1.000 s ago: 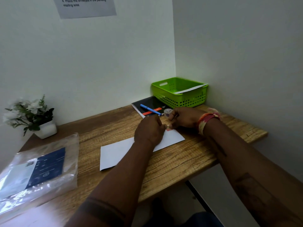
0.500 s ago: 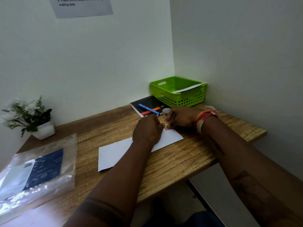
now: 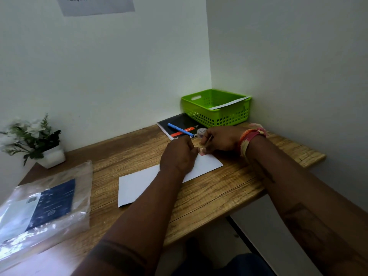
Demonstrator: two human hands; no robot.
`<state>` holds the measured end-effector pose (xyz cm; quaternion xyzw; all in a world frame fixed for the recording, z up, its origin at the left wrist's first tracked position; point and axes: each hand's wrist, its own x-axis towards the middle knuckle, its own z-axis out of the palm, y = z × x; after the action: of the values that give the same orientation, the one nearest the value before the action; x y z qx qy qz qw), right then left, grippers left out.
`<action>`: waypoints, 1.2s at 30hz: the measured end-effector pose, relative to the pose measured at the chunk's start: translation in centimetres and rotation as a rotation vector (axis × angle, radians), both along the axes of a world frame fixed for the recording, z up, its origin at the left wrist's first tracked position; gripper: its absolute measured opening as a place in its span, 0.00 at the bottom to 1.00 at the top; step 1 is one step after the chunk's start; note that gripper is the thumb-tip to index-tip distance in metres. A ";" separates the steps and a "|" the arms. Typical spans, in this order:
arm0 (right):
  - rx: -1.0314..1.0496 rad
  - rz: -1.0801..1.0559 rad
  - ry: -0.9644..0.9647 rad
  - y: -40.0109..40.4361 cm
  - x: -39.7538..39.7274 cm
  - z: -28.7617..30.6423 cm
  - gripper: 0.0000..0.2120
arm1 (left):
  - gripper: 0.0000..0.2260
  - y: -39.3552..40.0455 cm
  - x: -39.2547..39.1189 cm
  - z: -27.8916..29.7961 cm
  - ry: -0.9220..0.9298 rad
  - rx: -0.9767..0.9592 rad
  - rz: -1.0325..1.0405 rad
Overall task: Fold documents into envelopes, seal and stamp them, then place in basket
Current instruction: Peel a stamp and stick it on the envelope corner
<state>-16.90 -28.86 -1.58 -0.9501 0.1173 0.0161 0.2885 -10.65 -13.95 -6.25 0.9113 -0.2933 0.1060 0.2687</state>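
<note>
Fingers of both hands meet at the far right corner of the white envelope, pinched together around a small reddish piece, likely a stamp, touching the envelope corner. Left hand is curled into a loose fist resting on the envelope, fingertips closed at that piece. Right hand is closed too, thumb and forefinger tips on the piece; it also seems to hold a small roll up near the knuckles, too blurred to tell. Envelope lies flat on the wooden desk, mid-desk, angled. Green basket sits in the back right corner, well apart from the envelope, with a white envelope edge leaning inside. Black notebook with blue pen on it lies just in front of the basket.
</note>
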 end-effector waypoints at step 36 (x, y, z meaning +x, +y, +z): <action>-0.186 -0.044 -0.101 1.5 0.6 -0.6 0.10 | 0.08 0.0 -0.2 0.3 0.019 -0.007 0.003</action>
<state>-16.27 -27.34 -2.14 -0.9696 0.1242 -0.0492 0.2049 -10.86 -13.91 -5.97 0.9119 -0.2888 0.0987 0.2744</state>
